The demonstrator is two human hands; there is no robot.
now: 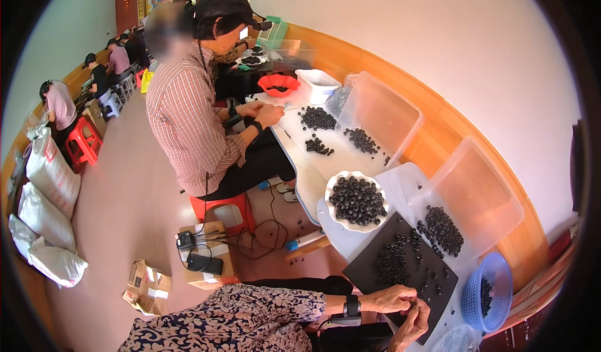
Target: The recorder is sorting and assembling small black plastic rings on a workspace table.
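Note:
My left hand, with a black band and device on its wrist, is closed in a pinch over the near edge of a black mat. Right against it, my right hand is closed too, the fingertips of both meeting. Whatever they hold is too small and covered to make out. Beside my hands on the mat lie many loose small black ring-shaped parts. Past the mat stands a white scalloped bowl heaped with larger-looking black parts of the same kind.
A blue basket stands right of the mat. Behind it, a clear plastic bin lies tipped with black parts spilling out. A co-worker in a checked shirt sits at the adjoining table. Boxes with cables and white sacks stand on the floor.

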